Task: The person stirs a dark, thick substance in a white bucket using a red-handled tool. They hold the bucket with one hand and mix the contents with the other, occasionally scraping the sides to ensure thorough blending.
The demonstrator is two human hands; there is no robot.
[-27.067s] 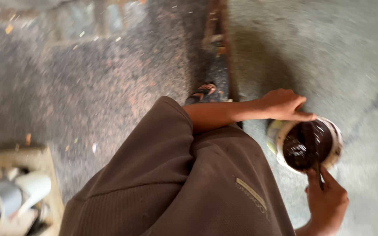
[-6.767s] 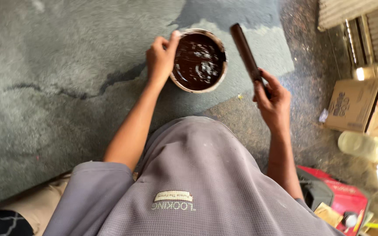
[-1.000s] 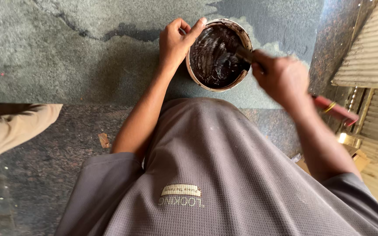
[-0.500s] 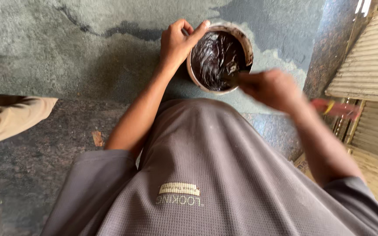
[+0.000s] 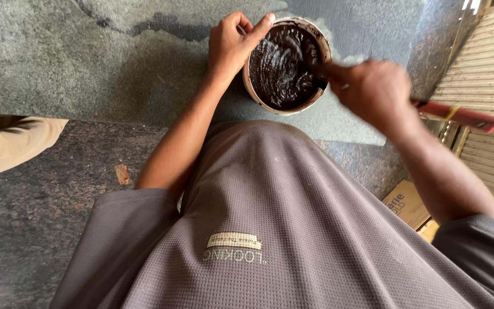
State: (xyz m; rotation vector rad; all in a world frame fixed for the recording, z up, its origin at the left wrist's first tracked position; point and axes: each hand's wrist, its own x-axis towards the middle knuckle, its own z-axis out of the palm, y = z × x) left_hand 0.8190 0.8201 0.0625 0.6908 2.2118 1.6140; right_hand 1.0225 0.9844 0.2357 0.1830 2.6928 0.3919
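Left hand (image 5: 231, 44) clamped on rim of round tub (image 5: 286, 64) of dark glossy paste sitting on grey-green floor (image 5: 58, 63) just ahead of the knees, right hand (image 5: 373, 91) closed around red-handled brush (image 5: 458, 114), blurred, head end dipped in paste at tub's right edge.

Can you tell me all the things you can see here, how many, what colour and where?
round tub: one, pale rim, on the grey floor at top
dark paste: one, blackish brown, fills the tub
stick: one, red, far end in the paste
cardboard box: one, brown, lower right
shutter: one, cream, right edge
someone's leg: one, beige cloth, left edge
shirt: one, grey, bottom
left hand: grips tub rim
right hand: holds stick
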